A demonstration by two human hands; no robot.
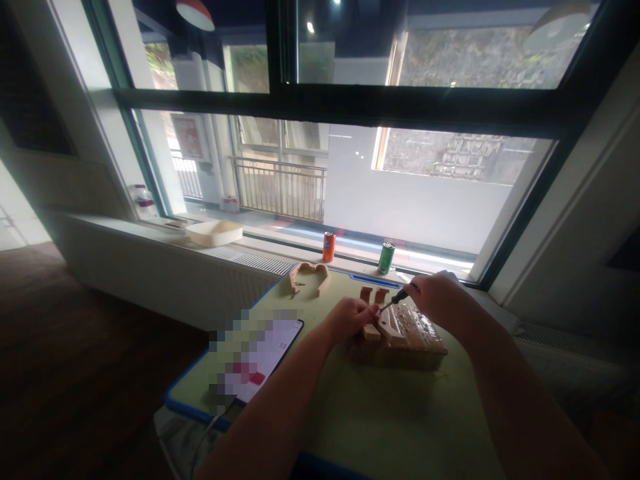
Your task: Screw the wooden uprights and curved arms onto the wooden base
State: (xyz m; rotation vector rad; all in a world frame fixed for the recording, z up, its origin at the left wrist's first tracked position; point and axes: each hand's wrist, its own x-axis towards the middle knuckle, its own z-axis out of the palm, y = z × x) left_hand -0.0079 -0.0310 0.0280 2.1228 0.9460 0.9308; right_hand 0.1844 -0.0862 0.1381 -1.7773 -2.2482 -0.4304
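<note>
A dark-handled screwdriver [399, 296] is gripped in my right hand [434, 293], its shaft slanting down to the left. The tip meets a small wooden piece [390, 325] near the fingers of my left hand [353, 315]. Those fingers are closed on the wooden piece and steady it; whether a screw sits between them is too small to tell. Beneath lies a box-like brown block wrapped in shiny clear film [420, 333]. Two curved brown pieces [374, 295] stand up just behind my left hand.
A wooden frame-like part [325, 279] lies at the table's back left. A phone [270, 360] with a cable lies to the left on the green table [400, 407]. An orange can [329, 247], a green can [386, 258] and a cream tray [215, 233] stand along the windowsill.
</note>
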